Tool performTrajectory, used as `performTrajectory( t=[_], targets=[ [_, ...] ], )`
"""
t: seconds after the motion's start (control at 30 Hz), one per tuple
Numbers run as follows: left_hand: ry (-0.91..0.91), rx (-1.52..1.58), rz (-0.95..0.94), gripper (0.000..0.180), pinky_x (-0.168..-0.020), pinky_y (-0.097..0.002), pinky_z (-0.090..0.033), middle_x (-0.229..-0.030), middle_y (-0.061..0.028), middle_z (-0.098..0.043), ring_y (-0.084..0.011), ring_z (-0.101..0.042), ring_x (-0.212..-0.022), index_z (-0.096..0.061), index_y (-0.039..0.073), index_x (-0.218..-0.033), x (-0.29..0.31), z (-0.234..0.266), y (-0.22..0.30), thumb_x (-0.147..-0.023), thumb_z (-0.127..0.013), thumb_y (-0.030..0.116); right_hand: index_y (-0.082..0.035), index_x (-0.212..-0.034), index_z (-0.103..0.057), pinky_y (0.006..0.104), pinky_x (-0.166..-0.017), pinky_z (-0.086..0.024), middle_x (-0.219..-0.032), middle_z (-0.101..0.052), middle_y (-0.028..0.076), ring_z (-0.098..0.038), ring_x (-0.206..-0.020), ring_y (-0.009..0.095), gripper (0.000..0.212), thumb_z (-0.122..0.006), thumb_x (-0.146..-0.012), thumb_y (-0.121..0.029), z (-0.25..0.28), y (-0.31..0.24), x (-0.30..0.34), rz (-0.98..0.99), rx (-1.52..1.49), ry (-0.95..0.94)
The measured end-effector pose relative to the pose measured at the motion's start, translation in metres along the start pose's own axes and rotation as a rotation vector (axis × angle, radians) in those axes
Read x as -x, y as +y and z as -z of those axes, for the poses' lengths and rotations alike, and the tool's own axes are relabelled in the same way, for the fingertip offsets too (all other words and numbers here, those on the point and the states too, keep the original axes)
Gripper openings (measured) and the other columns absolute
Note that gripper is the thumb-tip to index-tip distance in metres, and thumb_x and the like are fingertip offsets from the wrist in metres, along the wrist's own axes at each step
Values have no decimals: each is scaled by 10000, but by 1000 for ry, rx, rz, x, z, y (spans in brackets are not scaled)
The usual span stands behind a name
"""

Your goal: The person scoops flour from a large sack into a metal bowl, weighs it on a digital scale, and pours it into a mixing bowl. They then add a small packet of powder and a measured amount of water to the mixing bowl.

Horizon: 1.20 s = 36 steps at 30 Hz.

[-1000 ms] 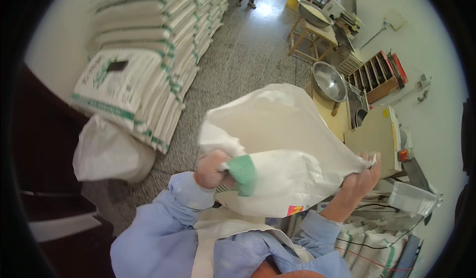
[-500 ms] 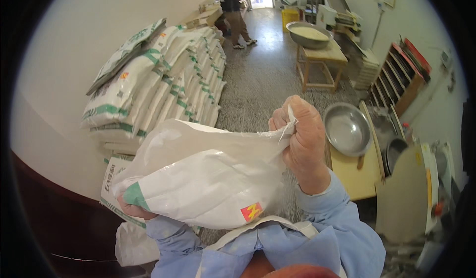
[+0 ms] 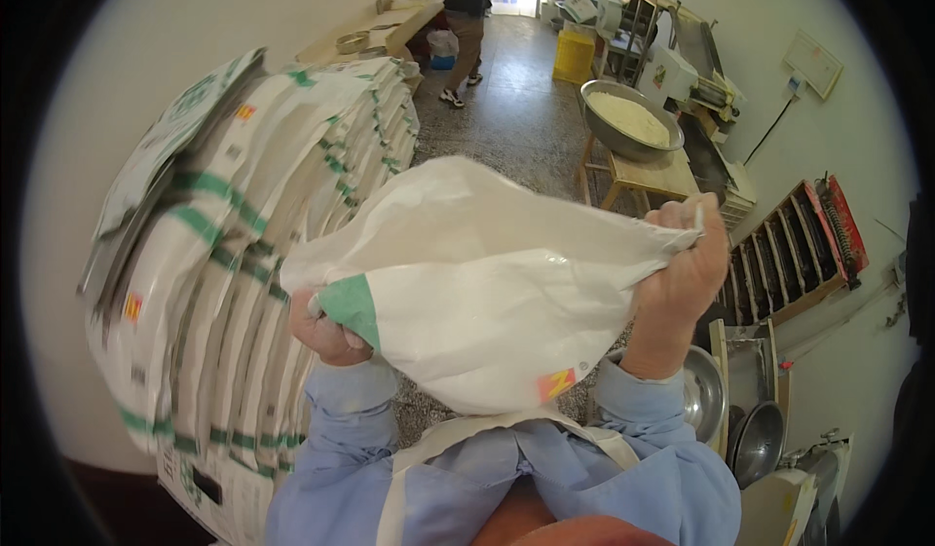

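Observation:
A white woven sack with a green corner and a small red and yellow mark is stretched between my hands, its mouth spread wide. The inside I can see looks bare near the opening; its bottom is hidden. My left hand is closed around the green corner. At the other end my right hand is a fist gripping the sack's rim, with a bit of the edge poking out above the fingers. Both hands are raised in front of my chest.
Stacked full sacks line the left wall. A metal basin of pale flour stands on a wooden stand ahead. To the right are a rack of trays and a steel bowl. A person is at the far end.
The sack and both hands have risen and shifted right, and the sack's mouth gapes wider. My view has turned left and forward. The person in the background has turned and changed stance.

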<state>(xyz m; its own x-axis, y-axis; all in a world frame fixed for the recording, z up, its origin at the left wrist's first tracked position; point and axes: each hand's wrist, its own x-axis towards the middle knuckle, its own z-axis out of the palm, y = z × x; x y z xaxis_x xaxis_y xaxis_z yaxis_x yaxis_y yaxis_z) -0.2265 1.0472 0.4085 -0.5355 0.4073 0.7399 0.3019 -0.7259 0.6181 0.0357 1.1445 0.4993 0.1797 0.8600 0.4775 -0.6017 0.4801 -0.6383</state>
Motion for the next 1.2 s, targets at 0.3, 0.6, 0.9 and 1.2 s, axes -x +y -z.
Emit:
performTrajectory(
  t=[0.3, 0.6, 0.9, 1.2],
  targets=[
    [91, -55, -18, 141, -464, -268, -442, -629, -123, -557, -142, -527, -513, -490, -25, -707, -138, -153, -228, -806, -487, 75, -103, -662, -338, 243, -491, -256, -615, -258, -22, -260, -529, 84, 264, -422, -908, -150, 42, 160, -235, 93, 14, 127],
    [50, -172, -152, 81, -520, -243, -431, -679, -81, -584, -139, -529, -553, -535, -2, -702, -292, -240, -475, -732, -605, 24, -81, -694, -337, 240, -551, -327, -649, -313, -8, -323, -590, 98, 224, -400, -902, -132, 27, 344, -466, 337, 335, 13],
    [-140, -179, -62, 36, -487, -240, -400, -638, -50, -564, -126, -525, -544, -550, 12, -724, -451, -387, -694, -740, -538, -18, -43, -766, -401, 252, -658, -406, -727, -392, 17, -395, -683, 129, 144, -416, -886, -122, 21, 489, -695, 227, 335, 268],
    [-15, 163, 136, 185, -464, -201, -372, -598, -24, -547, -76, -481, -511, -479, 41, -624, -567, -509, -908, -783, -568, 5, -101, -653, -287, 246, -524, -297, -628, -231, -19, -269, -559, 99, 249, -390, -879, -91, 57, 651, -914, 142, 68, 346]
  ],
)
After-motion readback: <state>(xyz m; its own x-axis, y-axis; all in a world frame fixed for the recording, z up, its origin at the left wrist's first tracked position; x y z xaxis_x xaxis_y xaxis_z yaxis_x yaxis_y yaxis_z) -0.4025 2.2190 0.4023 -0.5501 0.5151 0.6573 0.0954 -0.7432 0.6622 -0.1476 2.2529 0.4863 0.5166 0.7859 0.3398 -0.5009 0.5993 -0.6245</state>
